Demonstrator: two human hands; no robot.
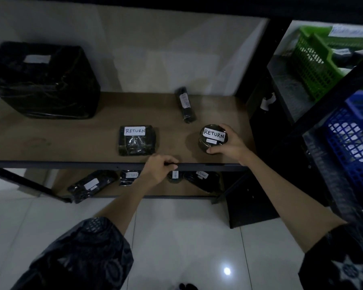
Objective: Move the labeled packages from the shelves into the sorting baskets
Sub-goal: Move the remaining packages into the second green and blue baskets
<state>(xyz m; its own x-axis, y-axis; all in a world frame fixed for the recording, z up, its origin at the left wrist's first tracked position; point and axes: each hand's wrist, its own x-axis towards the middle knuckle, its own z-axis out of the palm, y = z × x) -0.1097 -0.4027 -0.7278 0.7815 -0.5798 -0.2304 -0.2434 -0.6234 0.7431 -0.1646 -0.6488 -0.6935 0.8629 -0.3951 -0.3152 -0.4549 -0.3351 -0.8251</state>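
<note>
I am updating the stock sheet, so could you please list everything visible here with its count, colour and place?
Round package: one, black wrap, white RETURN label, upper shelf right, gripped by the right hand.
Square package: one, black, RETURN label, upper shelf middle.
Long package: one, black, labelled, upper shelf rear.
Large wrapped box: one, black, upper shelf left.
Lower-shelf packages: at least four, black, white labels.
Green basket: one, far right, upper.
Blue basket: one, below the green one.
Shelf: brown boards, black frame.
Left hand: holds the shelf's front edge.
Right hand: on the round package.
</note>
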